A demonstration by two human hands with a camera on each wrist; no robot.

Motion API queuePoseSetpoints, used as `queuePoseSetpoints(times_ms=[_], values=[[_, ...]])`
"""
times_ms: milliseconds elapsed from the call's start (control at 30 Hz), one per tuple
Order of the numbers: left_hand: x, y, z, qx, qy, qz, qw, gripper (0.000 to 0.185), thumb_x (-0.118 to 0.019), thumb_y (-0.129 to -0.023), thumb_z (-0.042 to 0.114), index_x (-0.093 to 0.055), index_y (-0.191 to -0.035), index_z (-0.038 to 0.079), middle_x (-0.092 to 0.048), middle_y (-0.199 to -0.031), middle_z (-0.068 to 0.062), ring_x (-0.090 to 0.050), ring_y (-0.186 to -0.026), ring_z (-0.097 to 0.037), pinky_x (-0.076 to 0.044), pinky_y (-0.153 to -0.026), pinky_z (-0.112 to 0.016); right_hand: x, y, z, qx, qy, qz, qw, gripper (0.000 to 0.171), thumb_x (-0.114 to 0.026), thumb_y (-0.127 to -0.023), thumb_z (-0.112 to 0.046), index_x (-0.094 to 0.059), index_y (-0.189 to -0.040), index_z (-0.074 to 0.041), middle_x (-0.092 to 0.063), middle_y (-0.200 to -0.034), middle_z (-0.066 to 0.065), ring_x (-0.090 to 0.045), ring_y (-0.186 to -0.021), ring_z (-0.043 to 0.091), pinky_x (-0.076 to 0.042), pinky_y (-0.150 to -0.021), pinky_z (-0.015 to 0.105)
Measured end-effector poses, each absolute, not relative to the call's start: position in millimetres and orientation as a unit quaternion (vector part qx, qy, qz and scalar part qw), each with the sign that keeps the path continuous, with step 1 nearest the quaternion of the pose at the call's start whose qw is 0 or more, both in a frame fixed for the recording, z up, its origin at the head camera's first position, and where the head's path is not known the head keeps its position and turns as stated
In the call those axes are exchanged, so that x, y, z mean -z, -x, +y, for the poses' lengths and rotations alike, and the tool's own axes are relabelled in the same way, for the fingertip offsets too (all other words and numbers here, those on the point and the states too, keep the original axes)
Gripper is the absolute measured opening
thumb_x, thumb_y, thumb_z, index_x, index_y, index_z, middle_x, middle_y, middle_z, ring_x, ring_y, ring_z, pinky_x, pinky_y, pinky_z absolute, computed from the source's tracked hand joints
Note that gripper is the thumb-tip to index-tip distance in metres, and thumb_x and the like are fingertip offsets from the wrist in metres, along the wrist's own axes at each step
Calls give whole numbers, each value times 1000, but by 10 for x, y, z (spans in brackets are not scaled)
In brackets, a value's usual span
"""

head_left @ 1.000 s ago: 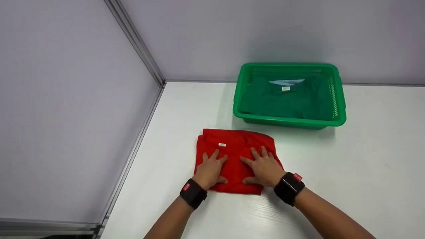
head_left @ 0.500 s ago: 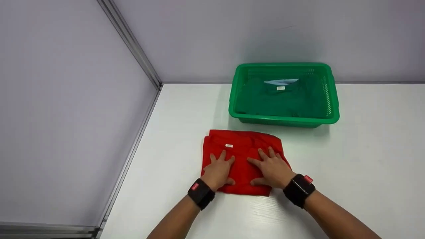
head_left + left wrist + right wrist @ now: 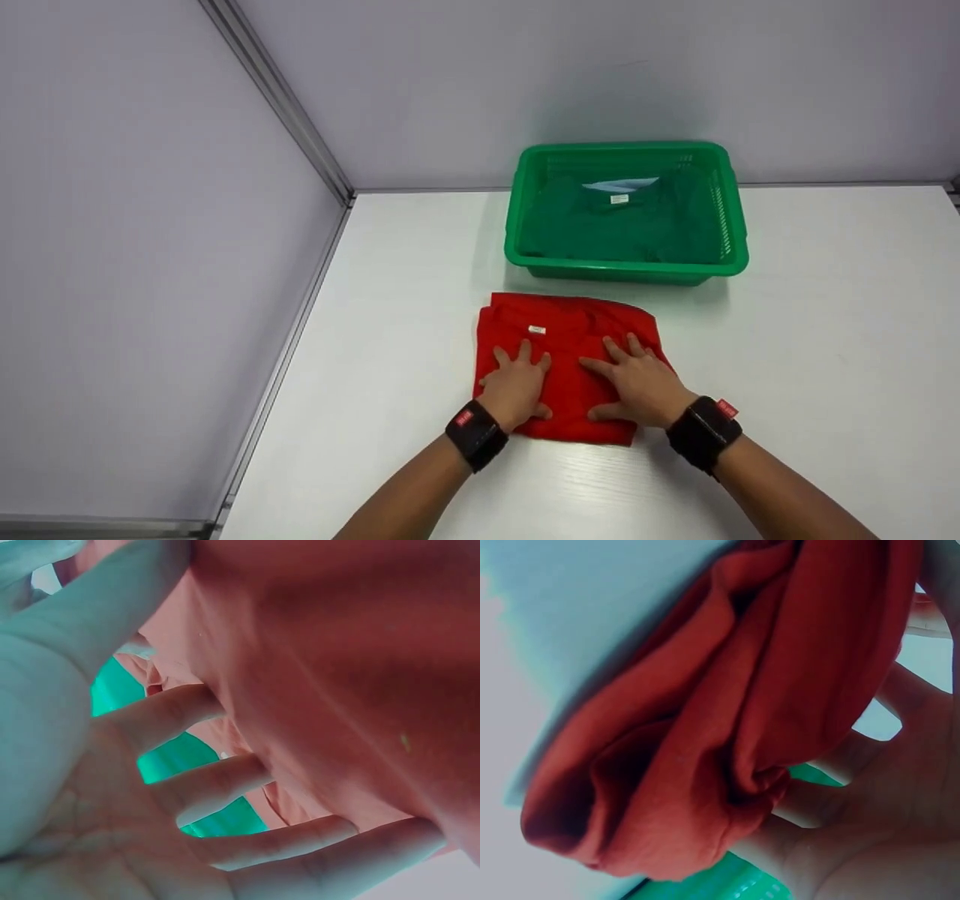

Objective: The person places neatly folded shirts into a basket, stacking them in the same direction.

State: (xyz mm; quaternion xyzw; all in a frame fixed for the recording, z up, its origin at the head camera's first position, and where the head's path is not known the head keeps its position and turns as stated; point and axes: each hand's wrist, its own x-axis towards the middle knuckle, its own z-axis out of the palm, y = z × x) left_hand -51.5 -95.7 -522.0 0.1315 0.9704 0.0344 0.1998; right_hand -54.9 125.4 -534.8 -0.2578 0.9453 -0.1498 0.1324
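A folded red shirt (image 3: 566,390) lies on the white table, its collar and small white label toward the far side. My left hand (image 3: 514,390) rests on its left half with fingers spread. On the right half lies my right hand (image 3: 637,386), fingers likewise spread and fingertips touching the cloth. In the left wrist view, the fingers (image 3: 217,787) reach straight to the red fabric (image 3: 337,690). Layered folds at the shirt's edge (image 3: 705,727) show in the right wrist view beside the hand (image 3: 877,817). Neither hand grips the cloth.
Behind the shirt stands a green plastic basket (image 3: 626,268) holding a folded green shirt (image 3: 615,229) with a white label and a bit of light blue cloth. Grey partition walls (image 3: 465,90) border the white table (image 3: 397,300) at the left and back.
The head view has shifted, so the hands and red shirt sit further right in it and the basket further left. The hands stay in the same place on the shirt.
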Motion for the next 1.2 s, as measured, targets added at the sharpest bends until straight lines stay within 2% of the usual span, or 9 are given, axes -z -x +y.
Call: queuePoseSetpoints(times_ms=[567, 1200], values=[[5224, 513, -533, 45, -175, 966, 186, 91, -84, -84, 53, -45, -162, 25, -44, -166, -14, -48, -146, -48, -63, -82, -60, 5325, 459, 1666, 163, 237, 948, 135, 82, -86, -84, -50, -58, -152, -14, -46, -158, 34, -34, -144, 71, -46, -105, 76], [5210, 452, -322, 40, -178, 965, 187, 90, -85, -85, 53, -45, -162, 27, -42, -168, -11, -47, -147, -48, -63, -83, -60, 5304, 366, 1860, 169, 213, 952, 138, 83, -87, -83, -50, -58, -152, -16, -46, -159, 33, -32, -145, 70, -46, -104, 75]])
